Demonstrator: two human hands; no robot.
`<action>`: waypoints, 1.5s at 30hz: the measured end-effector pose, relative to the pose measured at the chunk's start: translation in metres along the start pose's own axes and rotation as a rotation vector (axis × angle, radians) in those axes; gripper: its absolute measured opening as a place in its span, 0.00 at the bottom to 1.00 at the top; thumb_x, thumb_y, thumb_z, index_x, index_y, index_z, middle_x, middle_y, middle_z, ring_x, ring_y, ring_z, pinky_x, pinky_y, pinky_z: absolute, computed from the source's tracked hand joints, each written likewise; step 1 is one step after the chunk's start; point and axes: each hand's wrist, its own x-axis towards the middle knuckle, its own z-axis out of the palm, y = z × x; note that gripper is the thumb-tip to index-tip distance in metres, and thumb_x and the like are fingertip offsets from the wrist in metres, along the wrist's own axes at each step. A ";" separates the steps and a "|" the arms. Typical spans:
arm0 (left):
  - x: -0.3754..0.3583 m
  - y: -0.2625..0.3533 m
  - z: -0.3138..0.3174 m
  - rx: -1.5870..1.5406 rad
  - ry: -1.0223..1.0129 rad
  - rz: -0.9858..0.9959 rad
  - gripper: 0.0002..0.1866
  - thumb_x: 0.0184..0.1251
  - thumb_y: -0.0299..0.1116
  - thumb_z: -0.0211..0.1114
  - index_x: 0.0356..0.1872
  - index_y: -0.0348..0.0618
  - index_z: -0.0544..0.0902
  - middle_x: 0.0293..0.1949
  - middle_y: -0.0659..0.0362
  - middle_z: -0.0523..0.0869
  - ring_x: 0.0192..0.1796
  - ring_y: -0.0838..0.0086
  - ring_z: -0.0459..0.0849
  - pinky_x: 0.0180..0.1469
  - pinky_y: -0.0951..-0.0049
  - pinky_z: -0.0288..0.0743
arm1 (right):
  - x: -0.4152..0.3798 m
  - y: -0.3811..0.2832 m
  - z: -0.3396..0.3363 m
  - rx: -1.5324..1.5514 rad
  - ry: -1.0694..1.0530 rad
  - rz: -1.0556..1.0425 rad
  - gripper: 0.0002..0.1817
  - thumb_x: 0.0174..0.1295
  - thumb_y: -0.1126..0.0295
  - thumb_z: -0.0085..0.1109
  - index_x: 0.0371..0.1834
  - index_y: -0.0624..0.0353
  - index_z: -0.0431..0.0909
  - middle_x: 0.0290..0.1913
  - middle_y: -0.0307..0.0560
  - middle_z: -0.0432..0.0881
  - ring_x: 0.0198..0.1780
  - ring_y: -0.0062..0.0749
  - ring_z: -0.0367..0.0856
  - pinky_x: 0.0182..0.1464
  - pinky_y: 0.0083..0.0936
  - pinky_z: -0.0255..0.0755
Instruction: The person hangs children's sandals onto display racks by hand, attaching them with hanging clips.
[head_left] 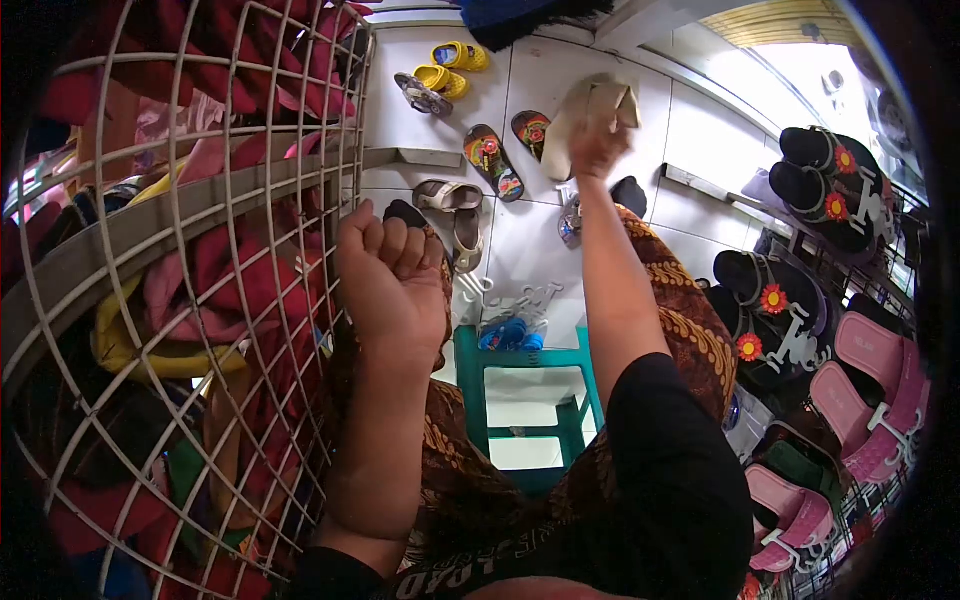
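Note:
My right hand reaches out over the tiled floor, its fingers closed on a beige cloth that hangs in loose folds. Just left of the cloth lies a pair of dark sandals with bright printed soles. My left hand is curled into a loose fist, palm side up, beside the wire cage; nothing shows in it. A pair of beige and brown sandals lies on the floor just past this fist.
Yellow clogs and a grey sandal are further back. Between my legs stands a green stool, with blue sandals and clear hangers beyond it. Black flowered sandals and pink slippers hang on the right rack.

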 end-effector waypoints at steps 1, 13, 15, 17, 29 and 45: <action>0.000 0.000 -0.001 0.002 -0.011 0.013 0.23 0.66 0.36 0.55 0.15 0.53 0.53 0.15 0.69 0.50 0.19 0.80 0.47 0.27 0.74 0.48 | -0.014 -0.019 0.000 -0.082 -0.069 -0.210 0.19 0.56 0.58 0.60 0.48 0.53 0.77 0.50 0.55 0.78 0.51 0.49 0.76 0.52 0.43 0.69; 0.000 -0.009 0.002 0.044 -0.075 -0.053 0.23 0.66 0.36 0.57 0.16 0.54 0.54 0.15 0.68 0.51 0.20 0.80 0.47 0.28 0.74 0.49 | -0.079 -0.087 0.039 -0.064 -0.901 0.115 0.27 0.56 0.49 0.63 0.52 0.57 0.75 0.55 0.48 0.75 0.58 0.40 0.75 0.56 0.51 0.67; -0.001 -0.011 0.005 0.040 -0.050 -0.066 0.22 0.66 0.36 0.57 0.16 0.54 0.55 0.15 0.68 0.51 0.20 0.80 0.48 0.28 0.74 0.49 | -0.080 -0.071 0.049 0.012 -0.927 0.074 0.23 0.55 0.55 0.62 0.49 0.58 0.76 0.52 0.50 0.78 0.55 0.41 0.78 0.56 0.51 0.66; 0.000 -0.011 0.006 0.023 -0.063 -0.068 0.22 0.66 0.35 0.57 0.16 0.54 0.55 0.16 0.68 0.51 0.20 0.80 0.48 0.29 0.74 0.50 | -0.078 -0.054 0.055 0.095 -0.913 -0.004 0.17 0.53 0.60 0.59 0.40 0.60 0.80 0.46 0.53 0.82 0.49 0.45 0.81 0.52 0.46 0.71; 0.018 0.002 -0.004 0.151 0.020 0.080 0.17 0.61 0.52 0.58 0.40 0.51 0.75 0.38 0.63 0.76 0.44 0.73 0.72 0.54 0.63 0.60 | 0.114 -0.154 -0.179 0.701 -0.951 -0.190 0.16 0.52 0.58 0.59 0.28 0.64 0.78 0.30 0.58 0.81 0.34 0.50 0.81 0.41 0.37 0.74; -0.012 -0.016 0.009 -0.179 -0.970 -0.334 0.40 0.65 0.66 0.47 0.65 0.42 0.69 0.60 0.51 0.76 0.59 0.57 0.76 0.63 0.57 0.70 | 0.027 -0.193 -0.363 0.732 -0.338 -0.331 0.21 0.55 0.69 0.65 0.51 0.62 0.73 0.57 0.57 0.75 0.63 0.49 0.71 0.62 0.41 0.58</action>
